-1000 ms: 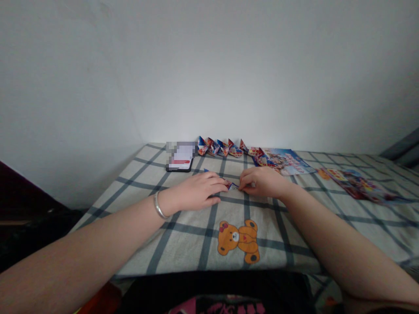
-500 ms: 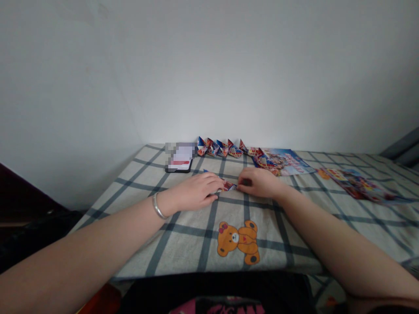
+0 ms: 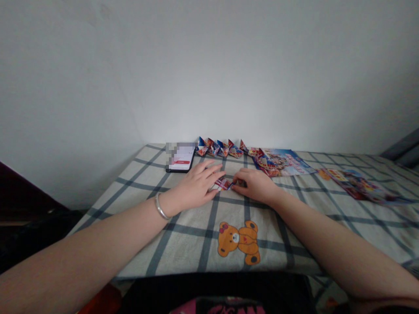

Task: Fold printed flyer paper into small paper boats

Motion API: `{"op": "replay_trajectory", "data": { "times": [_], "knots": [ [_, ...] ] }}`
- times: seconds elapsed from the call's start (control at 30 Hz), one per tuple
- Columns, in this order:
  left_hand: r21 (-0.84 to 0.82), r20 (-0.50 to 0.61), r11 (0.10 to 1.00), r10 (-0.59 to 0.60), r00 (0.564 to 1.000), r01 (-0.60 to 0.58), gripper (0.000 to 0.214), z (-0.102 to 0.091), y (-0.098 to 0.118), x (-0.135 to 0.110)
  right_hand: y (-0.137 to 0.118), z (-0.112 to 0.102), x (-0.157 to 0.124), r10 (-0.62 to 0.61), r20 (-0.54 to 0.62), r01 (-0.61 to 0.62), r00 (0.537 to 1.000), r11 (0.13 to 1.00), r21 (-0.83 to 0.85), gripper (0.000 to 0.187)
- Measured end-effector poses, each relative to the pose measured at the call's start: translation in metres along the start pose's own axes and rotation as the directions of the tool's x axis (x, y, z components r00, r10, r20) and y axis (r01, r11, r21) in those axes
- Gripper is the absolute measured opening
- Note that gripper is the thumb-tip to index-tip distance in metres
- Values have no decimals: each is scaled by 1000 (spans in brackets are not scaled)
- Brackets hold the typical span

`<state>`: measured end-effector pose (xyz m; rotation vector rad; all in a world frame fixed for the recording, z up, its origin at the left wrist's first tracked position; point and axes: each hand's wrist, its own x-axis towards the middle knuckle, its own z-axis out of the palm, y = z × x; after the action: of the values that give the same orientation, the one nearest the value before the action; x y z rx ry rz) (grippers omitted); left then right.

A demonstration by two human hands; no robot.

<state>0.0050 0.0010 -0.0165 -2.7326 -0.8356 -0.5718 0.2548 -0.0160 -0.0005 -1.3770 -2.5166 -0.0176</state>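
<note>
A small piece of folded, colourfully printed paper lies on the checked cloth between my hands. My left hand, with a silver bangle at the wrist, rests over its left part with the fingers spread, covering some of it. At the paper's right end, my right hand pinches the edge between thumb and fingertips. Beyond the hands stands a row of several folded paper pieces in the same bright print.
A phone with a lit screen lies left of the folded row. Printed sheets lie at the back right, and more printed paper farther right. The checked tablecloth bears a bear print. A white wall rises behind the table.
My left hand has spread its fingers and lifted them toward the phone, uncovering more of the paper. My right hand has shifted slightly left, with its pinch kept at the paper's right end.
</note>
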Motion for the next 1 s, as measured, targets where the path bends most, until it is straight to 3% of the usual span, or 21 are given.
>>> {"op": "replay_trajectory", "data": {
  "times": [0.13, 0.27, 0.67, 0.8, 0.87, 1.0],
  "knots": [
    [-26, 72, 998, -48, 996, 50, 60, 4, -4, 1, 0, 1, 0, 5, 3, -5, 1000, 1000, 22, 14],
    [-82, 111, 996, -17, 994, 26, 53, 9, -8, 1, 0, 1, 0, 11, 2, -11, 1000, 999, 36, 15],
    [-202, -29, 978, 44, 999, -49, 48, 9, -9, 1, 1, 2, 0, -88, -26, 90, 996, 991, 102, 22],
    [-191, -80, 976, 87, 993, -101, 48, 5, -7, 3, -1, 2, 1, -146, -28, 149, 989, 973, 174, 14],
    [-181, -109, 976, 99, 989, -118, 51, 2, -5, 3, -4, 3, 1, -101, -29, 105, 994, 969, 221, 8],
    [-138, -196, 987, 57, 979, -86, 64, -2, -1, 2, -10, 5, 1, 104, -5, -98, 995, 951, 294, 9]
  ]
}}
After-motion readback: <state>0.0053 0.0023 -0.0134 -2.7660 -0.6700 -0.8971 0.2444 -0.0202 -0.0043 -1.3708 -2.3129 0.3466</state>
